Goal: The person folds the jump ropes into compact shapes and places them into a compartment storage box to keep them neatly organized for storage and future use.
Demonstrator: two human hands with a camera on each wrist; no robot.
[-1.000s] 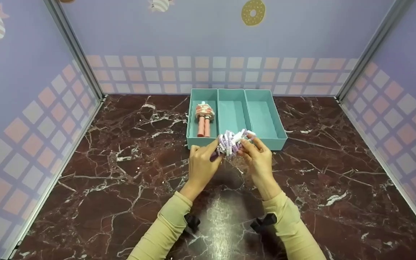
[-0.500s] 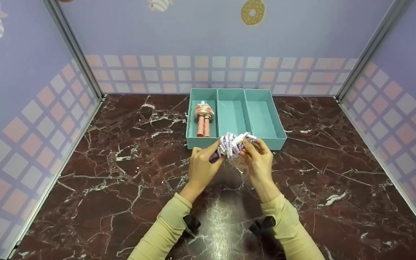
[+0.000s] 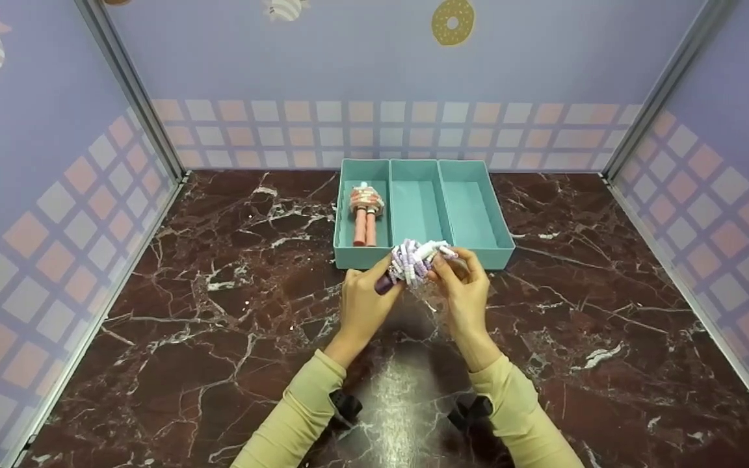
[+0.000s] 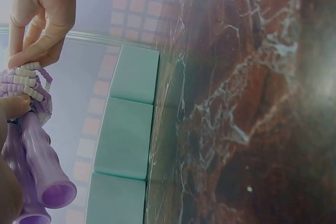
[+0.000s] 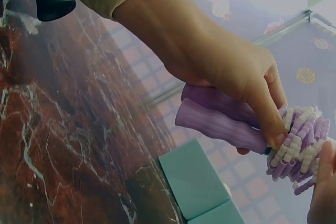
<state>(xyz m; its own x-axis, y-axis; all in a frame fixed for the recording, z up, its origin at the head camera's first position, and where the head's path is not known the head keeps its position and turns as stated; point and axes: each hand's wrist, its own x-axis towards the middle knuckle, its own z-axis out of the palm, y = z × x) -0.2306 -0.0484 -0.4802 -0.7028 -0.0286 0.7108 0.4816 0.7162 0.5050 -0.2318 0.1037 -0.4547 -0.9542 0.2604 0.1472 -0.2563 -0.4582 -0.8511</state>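
Observation:
A beaded jump rope (image 3: 413,260) in purple and white is bundled up and held in the air in front of the box. My left hand (image 3: 367,300) grips it where the beads meet the two purple handles (image 5: 220,124), its thumb pressing on the bundle. At the other end, my right hand (image 3: 467,296) pinches a beaded strand between thumb and fingers. From the left wrist view, the right-hand fingers (image 4: 44,40) touch the top of the bundle, and the hollow handle ends point down. A second jump rope, pink and white (image 3: 367,211), lies bundled in the box's left compartment.
Behind the hands stands a teal box (image 3: 361,257) with three compartments, close to the back wall (image 3: 270,71). The dark red marble table (image 3: 231,364) is bounded by patterned walls on the left, right and back. Small pale specks lie on the tabletop.
The strand at the right end of the bundle has shifted and turned as the right-hand fingers work it. The left hand keeps its grip in nearly the same place.

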